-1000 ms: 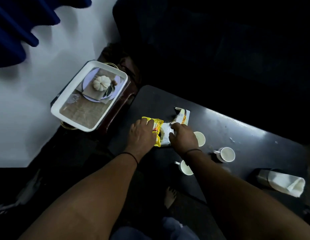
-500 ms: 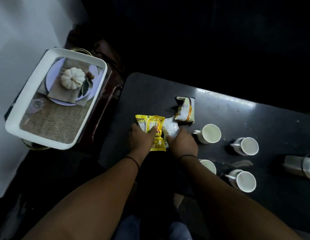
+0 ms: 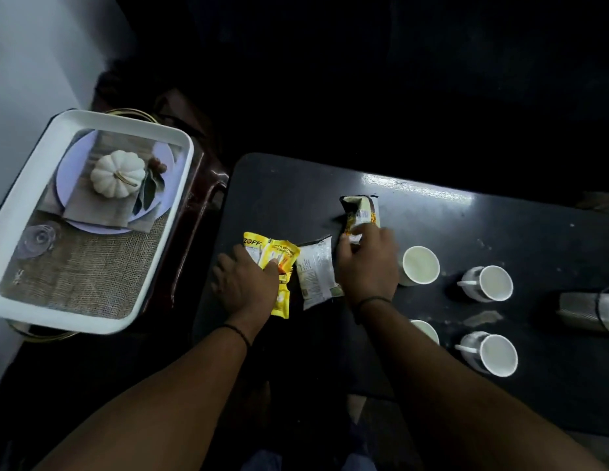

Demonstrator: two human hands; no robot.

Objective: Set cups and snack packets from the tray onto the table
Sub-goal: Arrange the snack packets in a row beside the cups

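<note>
Three snack packets lie on the black table (image 3: 296,185): a yellow packet (image 3: 279,254), a white packet (image 3: 316,271) beside it, and a dark-topped packet (image 3: 360,209) farther back. My left hand (image 3: 245,283) rests flat on the yellow packet's left side. My right hand (image 3: 367,266) pinches the near end of the dark-topped packet. Several white cups stand to the right: one (image 3: 420,265) by my right hand, two handled ones (image 3: 493,283) (image 3: 493,355), and one (image 3: 427,329) half hidden by my right forearm. The white-rimmed tray (image 3: 92,119) sits at the left.
The tray's floor shows a printed picture of a white pumpkin on a plate. It rests on a dark stand beside the table's left end. A metallic and white container (image 3: 588,311) lies at the table's right edge. A pale wall fills the far left.
My right hand left the white packet and reached back to the dark-topped packet. The left hand stays on the yellow packet, which now lies flatter on the table.
</note>
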